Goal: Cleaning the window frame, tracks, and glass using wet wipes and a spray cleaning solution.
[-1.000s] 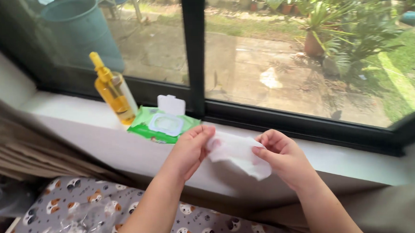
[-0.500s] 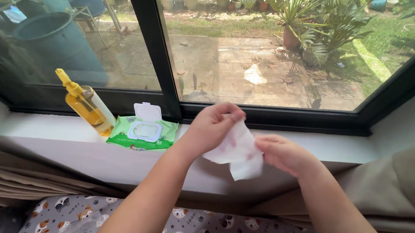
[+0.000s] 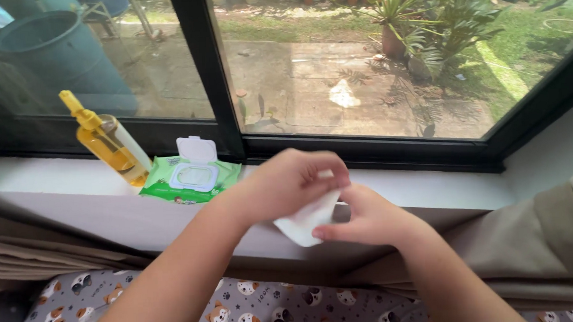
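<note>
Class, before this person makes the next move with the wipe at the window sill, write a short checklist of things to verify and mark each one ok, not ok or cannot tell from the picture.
1. White wipe held by both hands: ok; the left hand and the right hand both grip it.
2. Wipe folded or bunched compactly: ok; only a small part shows below the hands.
3. Green wipes pack closed: not ok; its white lid stands open.
4. Yellow pump bottle upright: not ok; it leans against the window frame.
5. Window sill bare where the hands are: ok.
6. Wipe damp enough: cannot tell.
</note>
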